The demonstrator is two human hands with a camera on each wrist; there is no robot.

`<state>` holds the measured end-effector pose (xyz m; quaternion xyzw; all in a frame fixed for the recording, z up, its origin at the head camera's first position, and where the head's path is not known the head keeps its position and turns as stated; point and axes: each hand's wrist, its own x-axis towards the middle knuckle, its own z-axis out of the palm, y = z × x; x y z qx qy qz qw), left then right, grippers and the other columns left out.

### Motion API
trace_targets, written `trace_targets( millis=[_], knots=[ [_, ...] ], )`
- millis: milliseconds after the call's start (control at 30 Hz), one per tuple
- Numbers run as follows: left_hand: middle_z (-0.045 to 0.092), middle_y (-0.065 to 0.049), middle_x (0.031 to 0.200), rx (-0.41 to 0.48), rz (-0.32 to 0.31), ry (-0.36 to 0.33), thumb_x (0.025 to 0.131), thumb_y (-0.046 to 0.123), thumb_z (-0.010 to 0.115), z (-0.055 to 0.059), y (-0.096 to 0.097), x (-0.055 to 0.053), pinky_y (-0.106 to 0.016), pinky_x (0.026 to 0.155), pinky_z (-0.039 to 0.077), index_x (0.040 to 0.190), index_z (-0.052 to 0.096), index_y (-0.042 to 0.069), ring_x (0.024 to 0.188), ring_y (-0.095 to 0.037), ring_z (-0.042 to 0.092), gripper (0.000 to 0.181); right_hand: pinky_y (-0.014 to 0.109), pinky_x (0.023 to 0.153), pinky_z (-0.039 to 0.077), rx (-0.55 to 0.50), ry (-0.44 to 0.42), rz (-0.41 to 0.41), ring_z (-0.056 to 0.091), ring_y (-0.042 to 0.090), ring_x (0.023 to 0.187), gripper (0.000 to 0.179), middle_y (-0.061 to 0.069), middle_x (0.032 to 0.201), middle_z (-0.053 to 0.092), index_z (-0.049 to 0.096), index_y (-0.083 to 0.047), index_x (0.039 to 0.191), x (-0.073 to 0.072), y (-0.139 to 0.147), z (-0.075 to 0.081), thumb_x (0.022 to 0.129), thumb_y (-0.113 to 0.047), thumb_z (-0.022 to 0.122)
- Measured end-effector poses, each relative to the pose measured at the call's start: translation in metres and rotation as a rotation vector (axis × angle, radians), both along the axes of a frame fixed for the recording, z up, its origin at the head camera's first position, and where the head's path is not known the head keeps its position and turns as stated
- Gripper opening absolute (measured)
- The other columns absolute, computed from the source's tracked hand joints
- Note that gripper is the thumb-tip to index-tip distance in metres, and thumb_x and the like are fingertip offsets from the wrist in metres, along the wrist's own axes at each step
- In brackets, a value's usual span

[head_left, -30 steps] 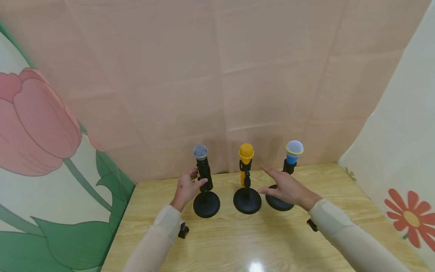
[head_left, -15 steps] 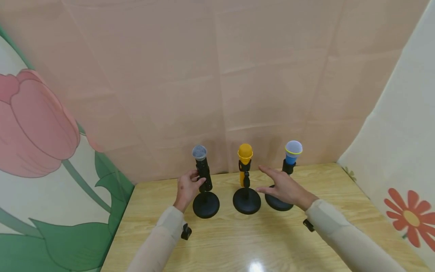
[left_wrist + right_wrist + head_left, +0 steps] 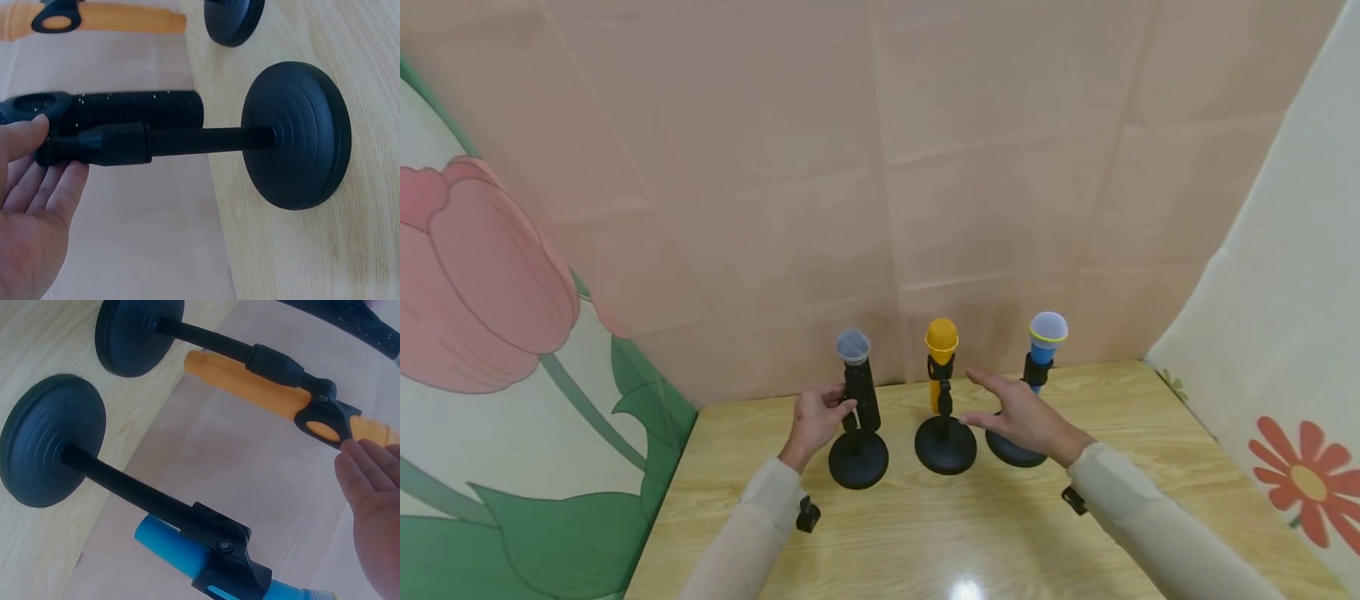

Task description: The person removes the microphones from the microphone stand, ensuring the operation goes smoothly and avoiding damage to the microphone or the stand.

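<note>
My left hand [image 3: 814, 421] pinches the upper joint of a black microphone stand [image 3: 297, 137], thumb at the clip and fingers behind it. The stand's clip carries a black microphone [image 3: 862, 396] with a silver mesh head, leaning slightly. My right hand [image 3: 1030, 419] is held out with straight fingers between a yellow microphone [image 3: 942, 337] and a blue microphone [image 3: 1043, 353]. In the right wrist view its fingertips [image 3: 353, 456] come close to the yellow microphone's clip, and it grips nothing. Both of those microphones sit in black stands of the same kind.
The three round-based stands are lined up along the back of a wooden table [image 3: 880, 533]. Right behind them hangs a pinkish cloth [image 3: 775, 208]. Flower-printed panels flank the table, a tulip [image 3: 505, 258] on the left and a red flower [image 3: 1307, 479] on the right.
The black microphone's stand has turned and shifted slightly right and nearer in my left hand, so the microphone now shows right of its post. My right hand has drifted a little left.
</note>
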<state>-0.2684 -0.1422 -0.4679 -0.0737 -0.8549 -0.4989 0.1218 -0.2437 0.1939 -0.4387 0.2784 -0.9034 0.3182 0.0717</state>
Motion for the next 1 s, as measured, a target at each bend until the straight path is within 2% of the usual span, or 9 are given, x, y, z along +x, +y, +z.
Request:
trace_targets(
  millis=[267,567,867,1000],
  knots=[
    [0.074,-0.019,0.096,0.024,-0.083,-0.046,0.087,0.002,0.077,-0.001,0.004,0.001,-0.038,0.076,0.059,0.102,0.075,-0.005,0.089,-0.029,0.073,0.017,0.056,0.096,0.047,-0.071,0.037,0.003,0.057,0.045,0.121,0.075,0.027,0.141,0.052,0.047,0.008,0.143,0.001,-0.004,-0.003,0.088,-0.034,0.077],
    [0.075,-0.017,0.095,0.024,-0.130,-0.037,0.088,0.003,0.076,-0.005,0.005,0.003,-0.036,0.074,0.059,0.099,0.077,-0.004,0.089,-0.029,0.072,0.013,0.056,0.099,0.046,-0.102,-0.018,-0.014,0.056,0.042,0.123,0.073,0.023,0.143,0.051,0.048,0.006,0.143,0.001,-0.012,0.002,0.090,-0.036,0.075],
    [0.075,-0.016,0.097,0.051,-0.163,-0.061,0.089,0.003,0.074,-0.009,0.007,0.008,-0.039,0.079,0.059,0.098,0.078,-0.001,0.091,-0.028,0.072,0.010,0.056,0.100,0.045,-0.152,-0.064,-0.009,0.055,0.043,0.124,0.068,0.022,0.143,0.051,0.049,0.005,0.143,0.001,-0.022,0.005,0.091,-0.031,0.075],
    [0.075,-0.015,0.096,0.070,-0.187,-0.038,0.089,0.003,0.075,-0.011,0.009,0.007,-0.037,0.077,0.059,0.096,0.078,-0.001,0.089,-0.027,0.072,0.009,0.055,0.100,0.045,-0.168,-0.072,-0.014,0.055,0.043,0.124,0.068,0.022,0.144,0.051,0.049,0.004,0.143,0.000,-0.024,0.006,0.091,-0.032,0.075]
  ],
)
